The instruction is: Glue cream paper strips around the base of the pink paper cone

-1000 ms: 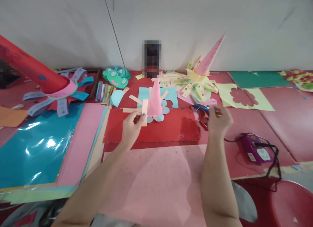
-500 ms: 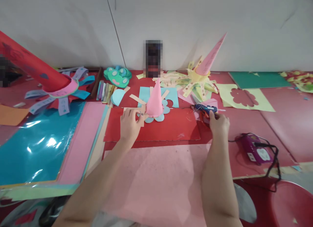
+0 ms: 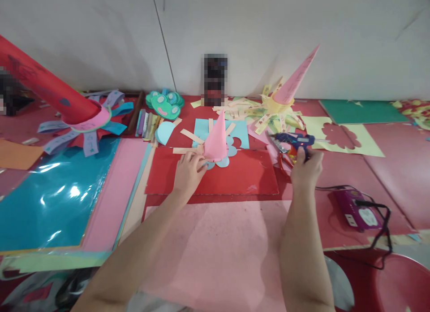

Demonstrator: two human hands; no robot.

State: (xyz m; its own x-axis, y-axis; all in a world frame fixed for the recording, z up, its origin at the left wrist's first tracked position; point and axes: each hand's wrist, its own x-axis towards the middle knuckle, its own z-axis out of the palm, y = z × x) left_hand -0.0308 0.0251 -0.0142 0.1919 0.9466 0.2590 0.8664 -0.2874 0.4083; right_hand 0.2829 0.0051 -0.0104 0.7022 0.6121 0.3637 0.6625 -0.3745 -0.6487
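Since half a second ago, the right hand (image 3: 306, 166) has taken the dark blue glue gun (image 3: 297, 139) by its handle, where before it was only reaching at it; the left hand (image 3: 188, 172) has stayed by the foot of the pink cone (image 3: 217, 139). Right-hand fingers are now wrapped round the handle, with the nozzle pointing toward the cone and a clear glue stick (image 3: 321, 140) poking out at the rear. A small red light shows on the gun's body. Left-hand fingers and thumb are bent and close together at the cone's near left edge; I cannot tell whether they pinch anything, as the fingertips are partly hidden.

Just ahead of the left hand, beige strips (image 3: 191, 135) spread out around the cone, which stands upright between the two hands. Scalloped blue paper (image 3: 231, 149) shows at the cone's foot, on the right-hand side, over a red board (image 3: 242, 177). Orange-handled scissors (image 3: 285, 166) lie just left of the right hand, near the gun. Beyond that hand is a pale yellow sheet (image 3: 369, 144) with a flower-shaped hole; nearer the person, on its right, a purple box (image 3: 358, 209) with a black cord sits on the table (image 3: 389, 182). Pink paper (image 3: 215, 249) lies between the forearms.
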